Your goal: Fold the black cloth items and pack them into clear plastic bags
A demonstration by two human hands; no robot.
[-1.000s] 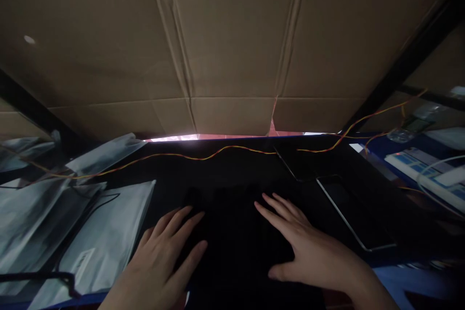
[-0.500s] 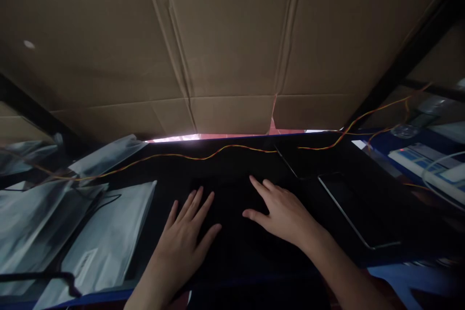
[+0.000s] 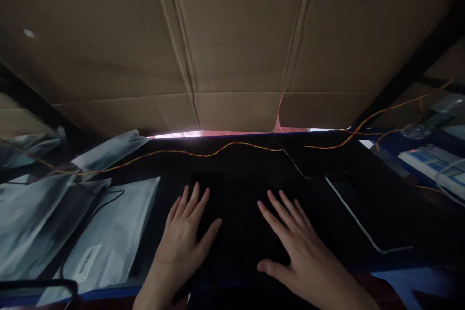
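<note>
Both hands rest palm down over a black tabletop (image 3: 232, 193). My left hand (image 3: 187, 237) has its fingers stretched out and its thumb apart, with nothing held. Just to its left lies a clear plastic bag (image 3: 119, 232) with a barcode label. My right hand (image 3: 298, 247) is spread open, also holding nothing. Right of it lies a dark tablet-like device (image 3: 366, 213) with a pale edge. A second dark flat panel (image 3: 305, 160) sits farther back, and a red and yellow twisted wire (image 3: 203, 155) crosses the table behind both hands.
A cardboard wall (image 3: 236, 48) stands along the far side. More plastic bags (image 3: 32, 227) pile up at left, near a black cable (image 3: 87, 227). A white and blue box (image 3: 432, 167) and a clear plastic bottle (image 3: 417, 131) are at right.
My right hand has moved back toward me and its fingers have spread wider. My left hand stays nearly in place. The view has shifted slightly.
</note>
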